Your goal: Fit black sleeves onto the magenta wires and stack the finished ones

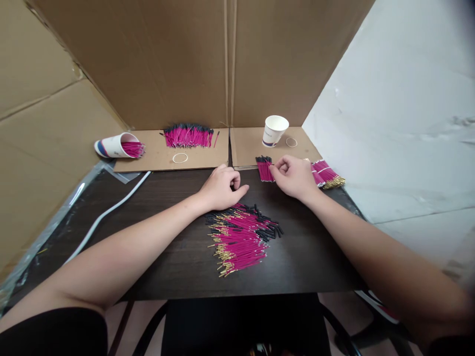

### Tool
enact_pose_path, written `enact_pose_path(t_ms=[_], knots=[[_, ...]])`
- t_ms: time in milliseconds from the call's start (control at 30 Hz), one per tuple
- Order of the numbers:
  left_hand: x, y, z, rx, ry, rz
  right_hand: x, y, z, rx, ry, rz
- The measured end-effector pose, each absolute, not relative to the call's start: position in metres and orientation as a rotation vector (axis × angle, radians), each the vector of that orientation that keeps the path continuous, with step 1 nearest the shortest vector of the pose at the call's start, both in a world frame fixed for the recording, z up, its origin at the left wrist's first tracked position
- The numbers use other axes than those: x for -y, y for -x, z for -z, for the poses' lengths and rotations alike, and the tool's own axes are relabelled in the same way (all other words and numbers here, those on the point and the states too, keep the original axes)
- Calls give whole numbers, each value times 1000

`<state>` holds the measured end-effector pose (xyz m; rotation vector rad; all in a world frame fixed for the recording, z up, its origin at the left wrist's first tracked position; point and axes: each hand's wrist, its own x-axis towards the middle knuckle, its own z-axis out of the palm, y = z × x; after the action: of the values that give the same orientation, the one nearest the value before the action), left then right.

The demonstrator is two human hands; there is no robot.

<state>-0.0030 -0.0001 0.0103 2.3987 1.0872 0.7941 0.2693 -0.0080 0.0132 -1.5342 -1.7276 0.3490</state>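
Note:
A loose pile of short pink wires (pixel 241 237) with black sleeves and gold tips lies on the dark table (pixel 166 257) in front of me. My left hand (pixel 221 188) rests just behind the pile with its fingers curled loosely and nothing visible in them. My right hand (pixel 294 176) pinches the edge of a small bundle of pink wires (pixel 264 169) at the table's far side. Another bundle of pink wires (pixel 326 175) with gold ends lies just right of that hand.
Cardboard walls (pixel 185 59) enclose the back and left. On cardboard flaps sit a row of pink wires (pixel 188 136), a tipped paper cup (pixel 117 146) holding wires, an upright paper cup (pixel 275 130) and two rubber bands (pixel 180 158). A white cable (pixel 107 212) crosses the left.

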Motion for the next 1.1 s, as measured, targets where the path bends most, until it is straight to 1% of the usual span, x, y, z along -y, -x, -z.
enact_pose_path(t_ms=[133, 300, 567, 1100], knots=[[1, 3, -12, -1051, -2465, -742, 6, -266, -10, 1788, 1575, -321], [1, 3, -12, -1078, -2488, -706, 5, -264, -5, 1885, 1617, -180], [2, 2, -12, -1068, -2501, -718, 4, -262, 0, 1949, 1646, -78], [-1, 5, -6, -941, -2459, -856, 7, -259, -6, 1961, 1697, -156]])
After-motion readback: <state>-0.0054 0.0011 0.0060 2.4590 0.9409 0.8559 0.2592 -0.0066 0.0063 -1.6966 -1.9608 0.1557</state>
